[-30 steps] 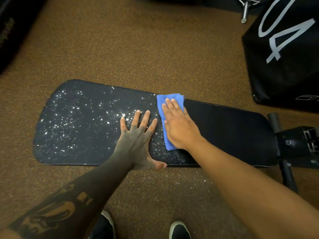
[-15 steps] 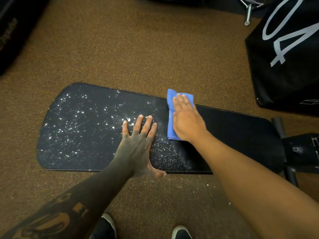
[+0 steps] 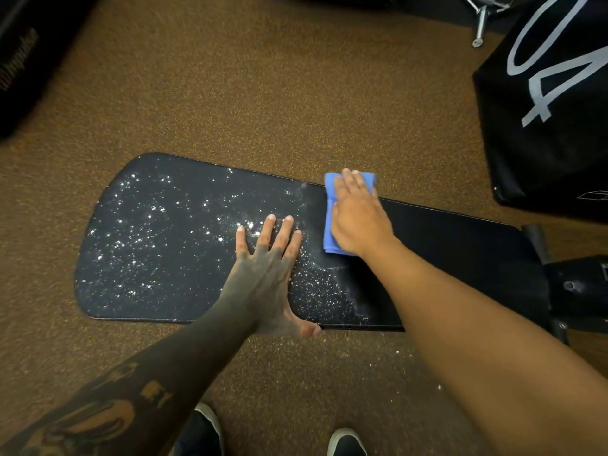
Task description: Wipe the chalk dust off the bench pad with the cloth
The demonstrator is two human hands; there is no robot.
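Note:
A long black bench pad (image 3: 460,251) lies across the view. White chalk dust (image 3: 158,232) speckles its left half, and the right half is dark and free of specks. My right hand (image 3: 358,218) presses flat on a folded blue cloth (image 3: 329,225) at the pad's far edge, near the middle. The fingers cover most of the cloth. My left hand (image 3: 266,274) rests flat on the pad, fingers spread, thumb hanging over the near edge. It holds nothing.
Brown speckled rubber floor (image 3: 263,93) surrounds the pad, with chalk crumbs (image 3: 394,353) under the near edge. A black box with white digits (image 3: 546,93) stands at the right. The bench frame (image 3: 579,291) sticks out right. A dark object (image 3: 23,60) sits far left. My shoes (image 3: 345,442) are below.
My right hand has slid the cloth away from me, from the pad's middle to its far edge. The left hand has stayed planted on the pad.

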